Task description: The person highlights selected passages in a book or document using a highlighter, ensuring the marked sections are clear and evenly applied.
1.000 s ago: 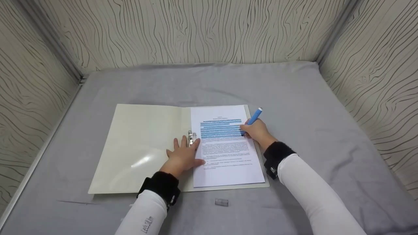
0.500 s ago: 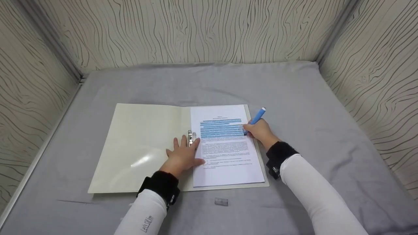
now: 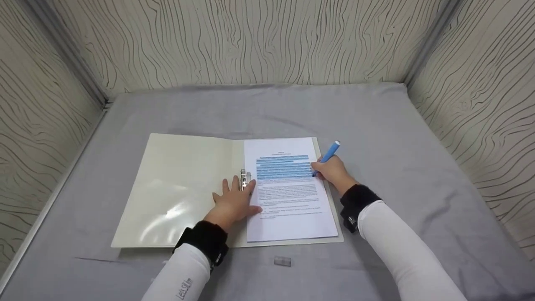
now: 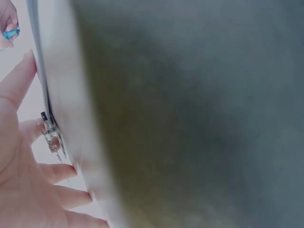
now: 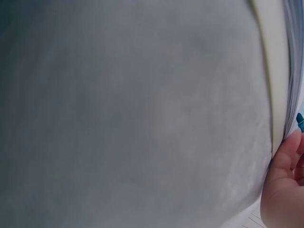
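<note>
A blue highlighter is gripped in my right hand, its tip down at the right end of the lowest blue line on a printed page. Blue strokes cover the upper text of that page; the lines below are plain. My left hand lies with spread fingers across the folder's spine and the page's left edge, beside the metal ring clip. In the left wrist view, the fingers stretch along the folder. The right wrist view catches the highlighter's dark tip just above the fingers.
The open cream folder lies under the stack of pages on a grey cloth. A small grey cap-like piece lies in front of the folder. Patterned panels stand at the back and both sides.
My right hand with the highlighter has shifted slightly right, to the end of the blue line. The left hand stays in place on the folder. The whole view has tilted slightly.
</note>
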Tool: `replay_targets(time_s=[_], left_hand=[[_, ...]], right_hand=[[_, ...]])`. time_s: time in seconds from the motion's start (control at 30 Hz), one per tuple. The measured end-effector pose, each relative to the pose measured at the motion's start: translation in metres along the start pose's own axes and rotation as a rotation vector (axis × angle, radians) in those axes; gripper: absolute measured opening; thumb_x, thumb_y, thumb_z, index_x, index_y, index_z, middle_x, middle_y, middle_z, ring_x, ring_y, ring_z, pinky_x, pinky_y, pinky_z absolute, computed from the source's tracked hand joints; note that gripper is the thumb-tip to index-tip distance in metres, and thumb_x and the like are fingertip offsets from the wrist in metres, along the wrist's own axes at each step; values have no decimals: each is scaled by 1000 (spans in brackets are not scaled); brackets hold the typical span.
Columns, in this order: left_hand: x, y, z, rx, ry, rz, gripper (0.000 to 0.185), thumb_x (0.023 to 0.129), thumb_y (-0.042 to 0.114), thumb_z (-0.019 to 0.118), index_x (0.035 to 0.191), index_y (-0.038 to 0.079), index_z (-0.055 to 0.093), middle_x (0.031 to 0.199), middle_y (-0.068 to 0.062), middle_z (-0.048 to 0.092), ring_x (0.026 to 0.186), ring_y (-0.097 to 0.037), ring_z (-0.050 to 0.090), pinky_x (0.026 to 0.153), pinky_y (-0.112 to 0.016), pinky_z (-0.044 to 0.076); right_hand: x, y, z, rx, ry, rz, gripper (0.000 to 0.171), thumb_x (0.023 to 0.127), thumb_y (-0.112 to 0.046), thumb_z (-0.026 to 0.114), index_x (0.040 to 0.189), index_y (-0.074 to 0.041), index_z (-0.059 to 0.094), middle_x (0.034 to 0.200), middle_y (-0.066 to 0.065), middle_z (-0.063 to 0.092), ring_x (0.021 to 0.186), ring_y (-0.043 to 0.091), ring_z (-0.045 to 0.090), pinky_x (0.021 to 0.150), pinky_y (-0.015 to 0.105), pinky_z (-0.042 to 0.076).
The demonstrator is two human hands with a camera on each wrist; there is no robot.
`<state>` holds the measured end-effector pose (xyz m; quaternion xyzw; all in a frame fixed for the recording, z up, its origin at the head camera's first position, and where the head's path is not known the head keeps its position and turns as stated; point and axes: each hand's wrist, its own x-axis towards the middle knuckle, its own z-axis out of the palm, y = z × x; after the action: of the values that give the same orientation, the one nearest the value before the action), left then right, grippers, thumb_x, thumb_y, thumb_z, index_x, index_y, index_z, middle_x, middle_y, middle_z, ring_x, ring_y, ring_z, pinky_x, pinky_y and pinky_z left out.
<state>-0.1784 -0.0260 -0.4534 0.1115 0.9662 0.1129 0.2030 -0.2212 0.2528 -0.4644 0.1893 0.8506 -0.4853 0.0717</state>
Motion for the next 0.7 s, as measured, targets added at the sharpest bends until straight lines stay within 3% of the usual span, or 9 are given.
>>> replay_targets(time_s=[0.23,0.4,0.5,0.57,0.63,0.7], left_hand=[[-6,5,4,44,19,23,81,79,51,67,147,25,31,151,-22,17,136,-46,10,98,-70,15],[-25,13,6,106,113,127,80,77,51,69,144,21,37,150,-22,20,136,-46,15,98,-68,19],[-47,23,9,134,157,259,75,77,50,70,139,16,45,146,-20,30,134,-43,23,99,-65,24],[-63,30,12,152,148,376,68,76,49,71,131,13,54,137,-16,45,128,-35,37,98,-60,31],[-77,37,15,191,143,504,56,75,47,72,118,11,63,116,-9,59,109,-24,55,92,-47,43],[-87,42,17,246,156,596,43,74,44,74,103,13,68,93,-1,62,84,-14,59,77,-33,48]], right_hand=[[-1,4,2,27,-18,30,19,89,-19,59,94,-2,53,73,4,55,60,12,53,54,23,41],[-2,3,1,19,-14,7,20,88,-20,60,94,-2,53,75,5,55,61,13,54,54,23,42],[-3,3,-1,24,-21,0,20,89,-21,61,92,-3,53,74,5,55,61,13,54,55,24,43],[-4,3,-3,38,-32,1,21,89,-23,61,92,-4,52,73,4,54,62,13,54,56,24,42],[-5,1,-6,49,-37,-4,22,90,-25,61,91,-5,52,71,3,53,62,13,53,56,24,41],[-7,-1,-9,65,-30,-15,24,90,-27,61,89,-5,52,69,3,52,62,13,52,57,24,41]])
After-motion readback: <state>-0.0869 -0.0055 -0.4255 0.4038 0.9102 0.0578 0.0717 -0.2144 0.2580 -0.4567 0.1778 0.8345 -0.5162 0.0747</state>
